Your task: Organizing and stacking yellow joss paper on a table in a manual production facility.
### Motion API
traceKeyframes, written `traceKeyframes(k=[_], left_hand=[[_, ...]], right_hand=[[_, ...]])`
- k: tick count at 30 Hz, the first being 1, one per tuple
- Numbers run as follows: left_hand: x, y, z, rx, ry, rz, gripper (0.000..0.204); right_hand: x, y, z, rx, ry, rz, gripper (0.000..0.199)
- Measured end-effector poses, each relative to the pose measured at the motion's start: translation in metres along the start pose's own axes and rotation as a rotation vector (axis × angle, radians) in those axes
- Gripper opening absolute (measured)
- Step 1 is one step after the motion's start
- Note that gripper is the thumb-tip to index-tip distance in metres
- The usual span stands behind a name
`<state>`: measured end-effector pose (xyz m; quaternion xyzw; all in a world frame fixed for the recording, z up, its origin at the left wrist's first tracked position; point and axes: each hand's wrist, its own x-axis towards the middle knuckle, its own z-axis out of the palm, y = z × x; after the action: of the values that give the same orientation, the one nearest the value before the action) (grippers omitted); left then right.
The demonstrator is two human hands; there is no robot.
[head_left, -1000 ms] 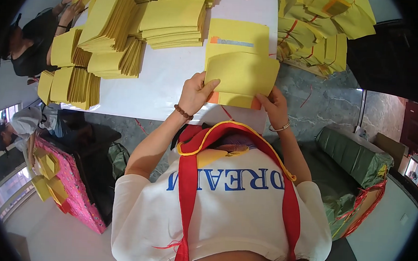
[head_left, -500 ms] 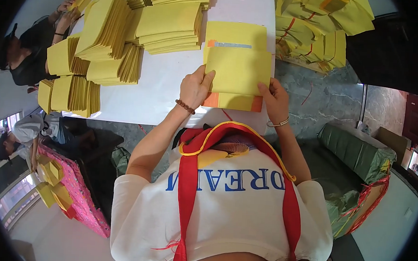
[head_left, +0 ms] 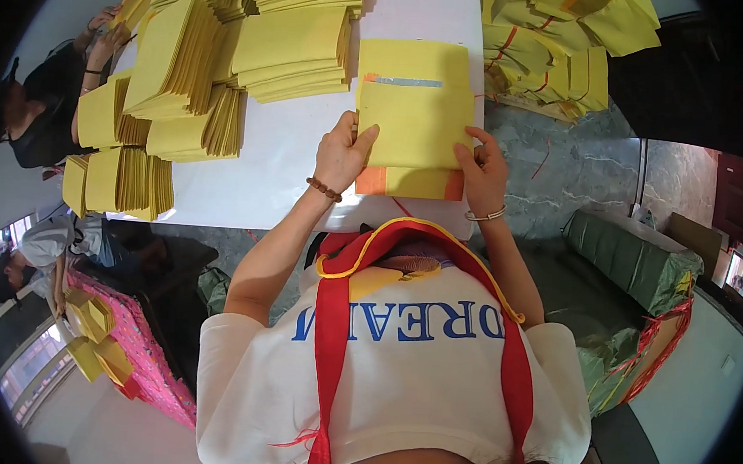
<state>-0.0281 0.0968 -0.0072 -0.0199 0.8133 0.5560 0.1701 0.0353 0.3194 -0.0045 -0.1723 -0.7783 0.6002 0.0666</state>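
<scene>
Closest to the camera, below the hands, hangs the person's white shirt (head_left: 396,378) with red straps (head_left: 330,349) over it. Past that, at the near edge of the white bench (head_left: 281,175), both hands hold a yellow envelope (head_left: 417,120) that lies flat, its flap open away from the person and a grey strip (head_left: 406,82) running across the fold. An orange sheet (head_left: 408,183) shows from under its near edge.

The left hand (head_left: 341,152) pinches the envelope's lower left corner, thumb on top and fingers underneath, so its grip is closed on paper. The right hand (head_left: 483,172) does the same at the lower right corner, narrow and closed on the edge. A bead bracelet (head_left: 323,189) sits on the left wrist, a thin bangle (head_left: 485,215) on the right.

By its look the envelope is light, thin and floppy; it should bend if lifted by one corner and crease easily, so two corners or the two side edges seem the sound places to hold. The surface looks matte, not slippery.

Farther left on the bench stand stacks of yellow envelopes (head_left: 194,76), some fanned on edge. More bundles (head_left: 561,48) tied with red string pile up at the far right. At the far left another person (head_left: 48,102) handles a stack. A green bundle (head_left: 634,256) lies on the floor to the right
</scene>
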Motion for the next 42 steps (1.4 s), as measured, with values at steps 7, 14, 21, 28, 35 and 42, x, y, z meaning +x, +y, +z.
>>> traceKeyframes(k=[7,14,21,28,35,42], left_hand=[[-0.004,0.017,-0.007,-0.173,-0.01,-0.052,0.028],[-0.029,0.041,-0.006,0.609,0.269,0.615,0.029],[-0.006,0.049,0.028,0.877,-0.055,0.854,0.055],[0.004,0.027,0.036,0.942,-0.071,0.802,0.058],[0.007,0.021,0.036,0.904,-0.081,0.82,0.059],[0.012,0.017,0.008,0.514,-0.25,0.963,0.059]], right_hand=[[0.002,-0.003,0.001,-0.062,0.003,-0.002,0.026],[0.002,-0.004,0.001,-0.1,0.009,0.031,0.027],[0.003,-0.002,0.001,-0.129,0.007,0.037,0.028],[0.0,-0.008,0.0,-0.195,0.008,0.049,0.032],[-0.022,-0.015,0.011,-0.865,-0.254,-0.587,0.059],[-0.02,0.0,0.017,-0.898,-0.319,-0.437,0.063]])
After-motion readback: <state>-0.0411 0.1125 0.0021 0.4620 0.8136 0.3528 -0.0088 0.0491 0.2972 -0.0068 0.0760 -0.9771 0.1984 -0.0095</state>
